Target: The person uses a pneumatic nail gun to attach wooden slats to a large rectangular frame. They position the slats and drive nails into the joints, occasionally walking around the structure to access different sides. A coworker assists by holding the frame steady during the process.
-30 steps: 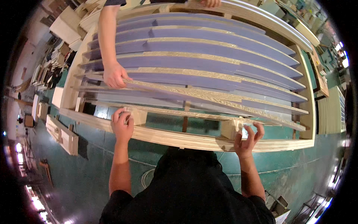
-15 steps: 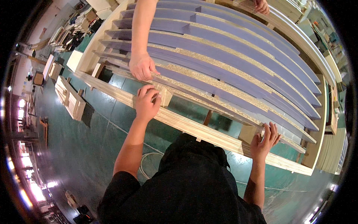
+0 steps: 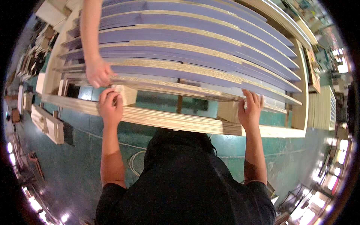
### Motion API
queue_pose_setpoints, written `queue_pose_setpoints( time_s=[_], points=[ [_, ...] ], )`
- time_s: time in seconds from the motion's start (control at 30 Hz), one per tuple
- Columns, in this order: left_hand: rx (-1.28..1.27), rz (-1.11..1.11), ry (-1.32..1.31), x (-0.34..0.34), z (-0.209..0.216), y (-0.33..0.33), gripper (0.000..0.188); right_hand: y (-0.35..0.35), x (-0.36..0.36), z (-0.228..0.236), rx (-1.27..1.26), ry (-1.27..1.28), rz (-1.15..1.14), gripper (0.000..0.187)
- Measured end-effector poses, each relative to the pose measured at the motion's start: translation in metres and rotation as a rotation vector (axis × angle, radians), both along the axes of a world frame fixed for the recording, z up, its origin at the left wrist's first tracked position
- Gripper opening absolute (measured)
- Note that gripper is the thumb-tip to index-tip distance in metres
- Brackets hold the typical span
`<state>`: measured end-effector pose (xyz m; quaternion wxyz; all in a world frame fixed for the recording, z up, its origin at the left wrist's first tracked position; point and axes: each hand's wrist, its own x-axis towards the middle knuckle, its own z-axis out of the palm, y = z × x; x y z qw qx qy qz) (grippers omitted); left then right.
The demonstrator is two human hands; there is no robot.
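A wooden frame holds several long panels with purple-grey faces and chipboard edges [image 3: 161,32]. My left hand [image 3: 111,107] is over the near plywood rail [image 3: 176,120], its fingers bent against a pale wooden block [image 3: 127,96]. My right hand [image 3: 250,111] has its fingers over the right end of the nearest chipboard-edged panel [image 3: 176,87], thumb on the near side, beside a second wooden block [image 3: 228,111]. Both blocks sit between that panel and the rail. A co-worker's hand [image 3: 98,72] grips the same panel near its left end.
The frame's right end board [image 3: 299,90] closes off the panels. Stacked boards [image 3: 320,107] stand on the right. On the green floor at left lies a wooden piece [image 3: 47,123]. A pale hose loop [image 3: 135,161] lies beside my body.
My view has turned, so the frame looks more level and lies further left. Both my hands stay at the same blocks. The co-worker's other hand is out of view.
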<state>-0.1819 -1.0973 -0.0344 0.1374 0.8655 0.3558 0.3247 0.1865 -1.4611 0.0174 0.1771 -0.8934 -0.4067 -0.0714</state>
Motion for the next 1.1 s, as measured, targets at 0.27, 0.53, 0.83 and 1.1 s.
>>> queue_pose_setpoints(
  time_s=[0.27,0.53,0.83,1.1],
  points=[
    [-0.203,0.036,-0.068,0.012,0.013,-0.011,0.008,0.007,0.014,-0.013,0.000,0.151,0.120,0.011],
    [-0.109,-0.035,0.036,0.009,0.020,-0.001,0.012,0.013,0.003,-0.026,-0.102,0.141,0.116,0.020],
    [-0.022,-0.207,0.479,0.031,0.047,0.034,0.049,0.017,0.003,-0.023,-0.099,0.070,0.135,0.021],
    [-0.028,-0.291,0.602,0.037,0.035,0.050,0.044,0.017,0.002,-0.020,-0.125,0.092,0.115,0.020]
  ],
)
